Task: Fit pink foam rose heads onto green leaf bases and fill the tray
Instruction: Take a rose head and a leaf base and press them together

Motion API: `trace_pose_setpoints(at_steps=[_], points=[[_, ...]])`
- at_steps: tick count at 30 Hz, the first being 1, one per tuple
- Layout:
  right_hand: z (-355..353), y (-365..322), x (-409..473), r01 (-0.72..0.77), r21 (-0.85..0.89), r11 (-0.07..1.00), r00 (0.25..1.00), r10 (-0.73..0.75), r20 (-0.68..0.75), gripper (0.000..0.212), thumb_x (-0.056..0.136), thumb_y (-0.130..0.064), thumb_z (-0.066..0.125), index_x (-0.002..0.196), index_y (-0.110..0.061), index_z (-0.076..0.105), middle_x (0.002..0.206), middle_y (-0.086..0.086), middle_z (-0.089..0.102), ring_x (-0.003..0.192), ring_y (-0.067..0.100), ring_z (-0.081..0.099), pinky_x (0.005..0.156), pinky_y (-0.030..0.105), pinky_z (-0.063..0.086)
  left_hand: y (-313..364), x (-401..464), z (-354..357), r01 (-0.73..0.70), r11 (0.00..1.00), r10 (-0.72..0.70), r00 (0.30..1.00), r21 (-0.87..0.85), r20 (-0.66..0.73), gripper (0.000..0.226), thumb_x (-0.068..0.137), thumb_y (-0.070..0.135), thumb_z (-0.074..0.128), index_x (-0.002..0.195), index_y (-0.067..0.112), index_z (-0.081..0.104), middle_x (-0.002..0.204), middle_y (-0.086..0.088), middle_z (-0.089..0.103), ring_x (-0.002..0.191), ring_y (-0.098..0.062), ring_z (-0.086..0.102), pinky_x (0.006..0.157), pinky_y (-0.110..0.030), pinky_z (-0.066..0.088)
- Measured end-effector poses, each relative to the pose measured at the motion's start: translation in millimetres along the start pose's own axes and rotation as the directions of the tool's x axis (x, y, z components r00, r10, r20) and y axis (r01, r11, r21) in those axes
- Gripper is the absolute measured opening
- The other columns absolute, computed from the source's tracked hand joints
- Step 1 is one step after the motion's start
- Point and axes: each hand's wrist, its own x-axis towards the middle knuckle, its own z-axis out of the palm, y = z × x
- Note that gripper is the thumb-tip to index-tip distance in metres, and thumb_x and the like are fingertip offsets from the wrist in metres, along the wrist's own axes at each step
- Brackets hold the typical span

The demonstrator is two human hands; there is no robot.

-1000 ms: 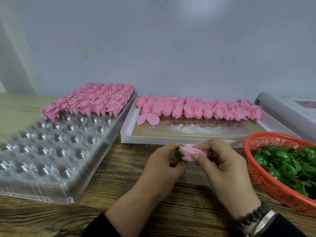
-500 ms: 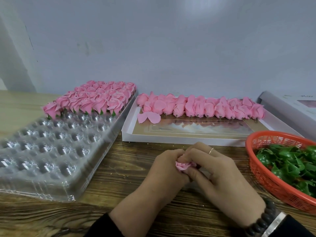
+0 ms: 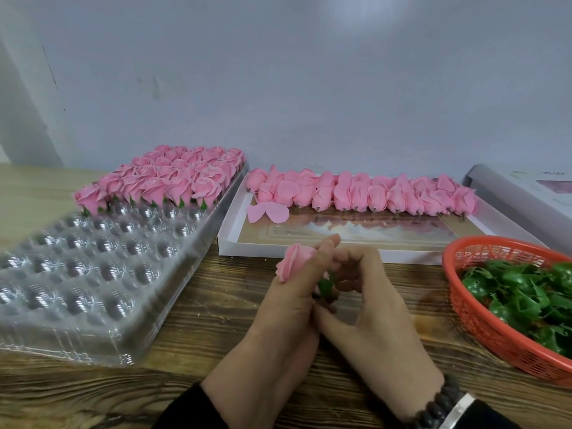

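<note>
Since half a second ago, both hands have lifted and parted, baring the rose head once buried between them. On the wooden table [image 3: 192,308], the clear tray [image 3: 93,274] sits at the left edge, finished roses [image 3: 167,178] filling its far rows. Left hand [image 3: 288,308] pinches the pink rose head [image 3: 294,261], which juts beyond its fingertips. Right hand [image 3: 368,308] curls its fingers round the green leaf base [image 3: 325,286] just beside the head.

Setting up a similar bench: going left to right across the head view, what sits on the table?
Clear plastic tray → rose in the left hand → white box of loose rose heads → orange basket of green leaf bases.
</note>
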Motion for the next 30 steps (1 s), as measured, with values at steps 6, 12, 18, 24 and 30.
trace_pose_setpoints(at_steps=[6, 12, 18, 24, 30], points=[[0, -1, 3, -0.059, 0.051, 0.997, 0.997, 0.061, -0.042, 0.029, 0.064, -0.016, 0.072, 0.08, -0.029, 0.051, 0.074, -0.012, 0.06, 0.069, 0.004, 0.058, 0.059, 0.014, 0.044, -2, 2, 1, 0.028, 1.0, -0.029, 0.997, 0.006, 0.068, 0.029, 0.067, 0.028, 0.077, 0.09, 0.011, 0.072, 0.094, -0.014, 0.063, 0.094, -0.025, 0.059, 0.094, -0.037, 0.047], [-8, -2, 7, -0.196, 0.514, 0.835, 0.979, 0.134, 0.154, 0.022, 0.067, -0.013, 0.075, 0.083, -0.006, 0.062, 0.064, -0.005, 0.062, 0.063, 0.003, 0.055, 0.059, 0.013, 0.045, 3, 4, -3, 0.025, 1.0, -0.026, 0.99, 0.009, 0.138, 0.013, 0.07, 0.023, 0.07, 0.07, 0.011, 0.073, 0.082, -0.015, 0.064, 0.082, -0.025, 0.064, 0.085, -0.035, 0.053], [-2, 2, 3, -0.203, 0.315, 0.927, 0.978, 0.179, 0.106, 0.04, 0.064, -0.009, 0.078, 0.093, -0.024, 0.055, 0.086, 0.001, 0.067, 0.079, 0.013, 0.062, 0.072, 0.023, 0.05, 2, 4, -2, -0.012, 1.0, 0.012, 0.998, 0.012, 0.059, 0.019, 0.065, 0.032, 0.069, 0.055, 0.015, 0.068, 0.072, -0.012, 0.064, 0.076, -0.027, 0.063, 0.086, -0.043, 0.052], [-2, -1, 4, -0.185, 0.273, 0.944, 0.982, 0.169, 0.081, 0.026, 0.066, -0.004, 0.073, 0.076, -0.02, 0.055, 0.06, -0.01, 0.057, 0.056, 0.001, 0.05, 0.055, 0.011, 0.04, 1, 4, -2, -0.012, 0.998, 0.007, 0.996, 0.062, 0.088, 0.019, 0.065, 0.026, 0.078, 0.064, 0.011, 0.067, 0.07, -0.013, 0.061, 0.068, -0.023, 0.063, 0.071, -0.034, 0.055], [-10, -4, 6, -0.358, 0.514, 0.78, 0.93, 0.248, 0.27, 0.027, 0.063, -0.023, 0.072, 0.081, -0.006, 0.06, 0.068, 0.005, 0.057, 0.067, 0.017, 0.052, 0.065, 0.025, 0.046, 3, 6, -4, 0.006, 0.99, -0.018, 0.996, 0.138, 0.084, 0.022, 0.063, 0.024, 0.071, 0.079, 0.008, 0.072, 0.087, -0.017, 0.06, 0.081, -0.028, 0.059, 0.069, -0.035, 0.045]])
